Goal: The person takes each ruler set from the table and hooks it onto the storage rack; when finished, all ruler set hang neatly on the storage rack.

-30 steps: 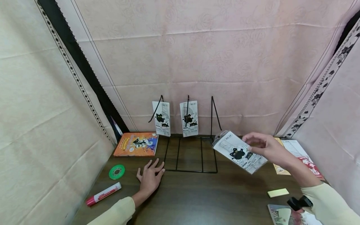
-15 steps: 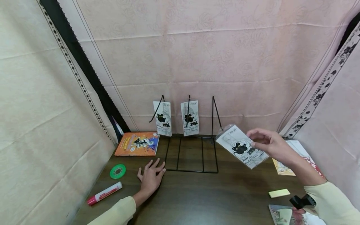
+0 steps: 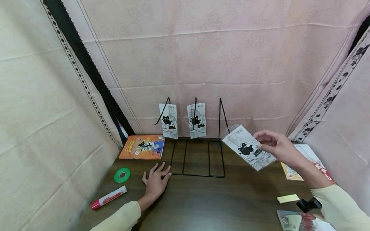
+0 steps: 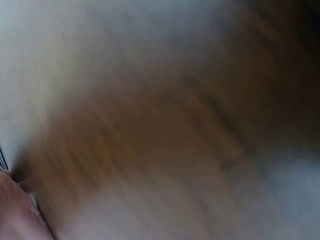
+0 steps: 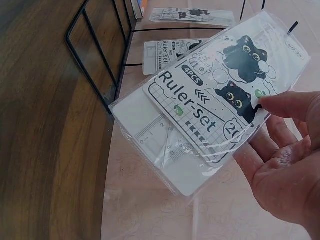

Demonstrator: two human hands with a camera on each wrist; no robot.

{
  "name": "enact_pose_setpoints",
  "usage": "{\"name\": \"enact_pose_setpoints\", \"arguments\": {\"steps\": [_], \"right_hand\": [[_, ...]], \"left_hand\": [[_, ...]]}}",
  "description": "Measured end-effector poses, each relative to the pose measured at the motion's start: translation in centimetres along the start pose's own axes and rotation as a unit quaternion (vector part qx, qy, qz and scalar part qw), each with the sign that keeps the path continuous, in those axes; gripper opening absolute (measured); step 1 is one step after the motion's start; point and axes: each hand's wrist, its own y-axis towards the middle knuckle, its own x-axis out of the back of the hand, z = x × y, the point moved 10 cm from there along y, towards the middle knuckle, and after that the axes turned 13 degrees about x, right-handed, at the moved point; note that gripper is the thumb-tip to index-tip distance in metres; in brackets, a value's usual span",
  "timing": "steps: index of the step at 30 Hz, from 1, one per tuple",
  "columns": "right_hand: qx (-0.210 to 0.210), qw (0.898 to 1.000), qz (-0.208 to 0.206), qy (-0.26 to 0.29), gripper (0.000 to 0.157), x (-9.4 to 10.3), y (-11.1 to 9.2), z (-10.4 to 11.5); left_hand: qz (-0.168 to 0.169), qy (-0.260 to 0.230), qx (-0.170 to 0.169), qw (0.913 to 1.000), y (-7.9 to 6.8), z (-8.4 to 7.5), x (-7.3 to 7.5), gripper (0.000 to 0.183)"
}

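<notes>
My right hand (image 3: 276,147) pinches a clear-wrapped ruler set (image 3: 248,147) between thumb and fingers. The packet tilts, its clear top tab at the tip of the right prong of a black wire display rack (image 3: 196,175). In the right wrist view the prong's dark tip (image 5: 294,27) shows at the top of the packet; whether it passes through the hole I cannot tell. Two more ruler sets, one on the left (image 3: 170,122) and one in the middle (image 3: 198,120), hang from the other prongs. My left hand (image 3: 156,183), fingers spread, touches the rack's front left corner. The left wrist view is blurred.
An orange book (image 3: 141,147) lies left of the rack. A green disc (image 3: 122,175) and a red-and-white glue stick (image 3: 109,198) are nearer. On the right lie a yellow block (image 3: 288,199), booklets (image 3: 307,154) and a picture card (image 3: 292,221). Cloth walls (image 3: 216,64) surround the table.
My right hand has lifted the ruler set slightly, and its top tab has come up over the right prong's tip. My left hand has stayed at the rack's corner.
</notes>
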Motion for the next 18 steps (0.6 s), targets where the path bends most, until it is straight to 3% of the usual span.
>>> {"name": "enact_pose_setpoints", "arguments": {"steps": [11, 18], "right_hand": [[0.009, 0.999, -0.046, -0.021, 0.034, 0.1, 0.8, -0.8], [0.002, 0.997, -0.083, 0.010, 0.036, 0.1, 1.7, -1.7]], "left_hand": [[0.007, 0.002, 0.016, 0.9998, 0.1, 0.0, -0.2, 0.036], [0.007, 0.005, 0.021, 0.9997, 0.2, 0.0, -0.1, 0.036]]}}
